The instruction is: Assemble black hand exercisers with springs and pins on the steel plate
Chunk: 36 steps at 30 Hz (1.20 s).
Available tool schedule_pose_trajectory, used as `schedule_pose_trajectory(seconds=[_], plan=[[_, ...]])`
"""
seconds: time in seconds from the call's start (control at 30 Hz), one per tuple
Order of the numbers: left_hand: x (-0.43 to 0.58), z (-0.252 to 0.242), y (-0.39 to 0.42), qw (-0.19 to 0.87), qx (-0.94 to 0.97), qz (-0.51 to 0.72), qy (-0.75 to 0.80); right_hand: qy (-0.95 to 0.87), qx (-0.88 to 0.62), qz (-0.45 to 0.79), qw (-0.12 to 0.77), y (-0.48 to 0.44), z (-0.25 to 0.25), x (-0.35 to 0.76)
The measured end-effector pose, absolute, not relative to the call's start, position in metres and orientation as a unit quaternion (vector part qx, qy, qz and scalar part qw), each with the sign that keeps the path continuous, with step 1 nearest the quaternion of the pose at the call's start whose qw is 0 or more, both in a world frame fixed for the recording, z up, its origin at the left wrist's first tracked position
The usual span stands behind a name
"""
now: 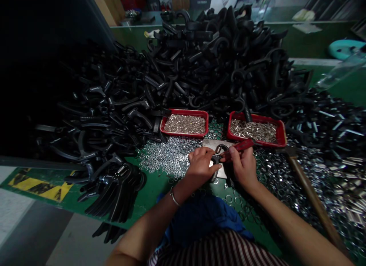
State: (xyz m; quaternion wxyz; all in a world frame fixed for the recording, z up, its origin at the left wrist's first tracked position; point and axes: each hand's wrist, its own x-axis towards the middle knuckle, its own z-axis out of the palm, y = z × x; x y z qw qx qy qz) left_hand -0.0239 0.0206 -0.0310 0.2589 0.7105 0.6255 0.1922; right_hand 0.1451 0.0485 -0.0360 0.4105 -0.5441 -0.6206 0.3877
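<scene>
One big heap of black clamp handles (200,68) at 12 o'clock. One hammer (311,193) at 4 o'clock. Two red trays (184,123) of small metal parts, 12 and 1 o'clock. One steel plate (217,144) under my hands. My left hand (201,167) gripped one black sprung handle (214,170) at 12 o'clock; my right hand (243,167) pinched one red-handled tool (237,149) against it.

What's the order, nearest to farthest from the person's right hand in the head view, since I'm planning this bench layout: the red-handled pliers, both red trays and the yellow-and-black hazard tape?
From the right hand:
1. Red-handled pliers: held in that hand.
2. Right red tray: just ahead.
3. Left red tray: ahead, farther left.
4. Yellow-and-black hazard tape: far left, at the bench edge.
</scene>
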Motion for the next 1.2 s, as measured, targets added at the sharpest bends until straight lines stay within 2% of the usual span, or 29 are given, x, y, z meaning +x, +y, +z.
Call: schedule_pose_trajectory(seconds=[0.5,0.9,1.2], plan=[[-0.0242,-0.0348,0.0211,0.262,0.705,0.198,0.628,-0.572,-0.514,0.465,0.439,0.0511,-0.0378,0.1487],[-0.0246,-0.0343,0.0188,0.257,0.709,0.208,0.623,-0.703,-0.526,0.326,0.35,0.0495,-0.0339,0.1537],[-0.0246,-0.0387,0.0199,0.264,0.703,0.215,0.624,-0.61,-0.501,0.447,0.42,0.0483,-0.0352,0.1541]])
